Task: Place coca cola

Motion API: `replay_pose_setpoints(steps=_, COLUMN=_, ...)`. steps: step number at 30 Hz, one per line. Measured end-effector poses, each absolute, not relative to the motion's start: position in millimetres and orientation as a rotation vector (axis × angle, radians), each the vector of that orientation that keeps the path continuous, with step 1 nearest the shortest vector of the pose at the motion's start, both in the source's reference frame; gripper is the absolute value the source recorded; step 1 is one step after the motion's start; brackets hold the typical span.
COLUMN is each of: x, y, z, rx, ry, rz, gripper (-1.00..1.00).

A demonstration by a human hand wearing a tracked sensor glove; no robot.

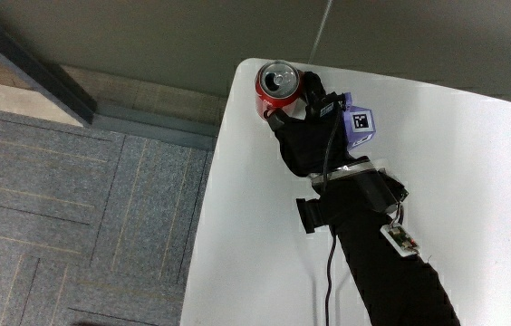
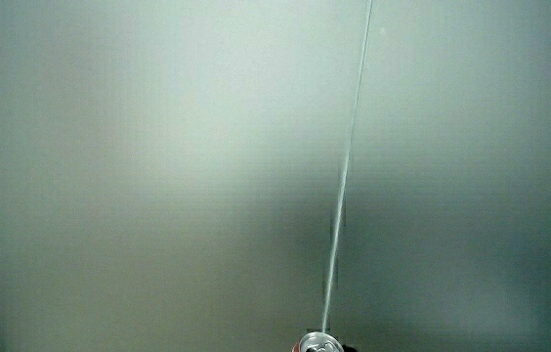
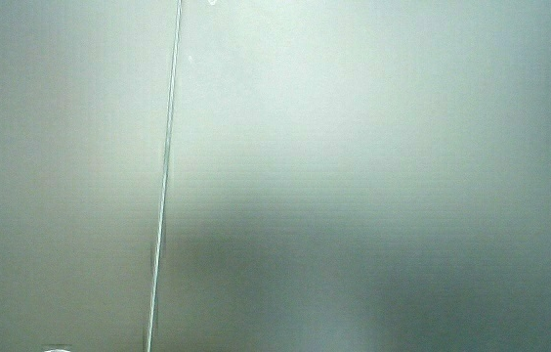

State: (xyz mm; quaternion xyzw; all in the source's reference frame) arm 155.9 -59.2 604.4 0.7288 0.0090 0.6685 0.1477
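Note:
A red Coca-Cola can [image 1: 279, 86] with a silver lid stands upright at the corner of the white table [image 1: 482, 181], close to the table's edge. The black-gloved hand [image 1: 299, 107] is beside the can, nearer to the person, with its fingers curled around the can's side. On the back of the hand sits the small patterned cube [image 1: 361, 127]. The forearm reaches from the person across the table. Both side views show mostly a pale wall; in a side view only the can's lid [image 2: 321, 342] peeks in.
A thin black cable [image 1: 329, 272] runs along the forearm over the table. Grey carpet tiles [image 1: 74, 208] lie below the table's edge, beside the can's corner. A pale wall rises past the can.

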Motion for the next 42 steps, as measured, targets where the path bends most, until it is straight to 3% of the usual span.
replay_pose_setpoints(steps=13, x=158, y=-58, z=605, rx=2.090, ry=0.018, rz=1.925, gripper=0.00)
replay_pose_setpoints(steps=29, x=157, y=-44, z=612, rx=2.152, ry=0.058, rz=1.853, gripper=-1.00)
replay_pose_setpoints(steps=40, x=156, y=-36, z=603, rx=2.167, ry=0.106, rz=1.707, gripper=-1.00)
replay_pose_setpoints(steps=42, x=161, y=-35, z=608, rx=2.223, ry=0.077, rz=1.665, gripper=-1.00)
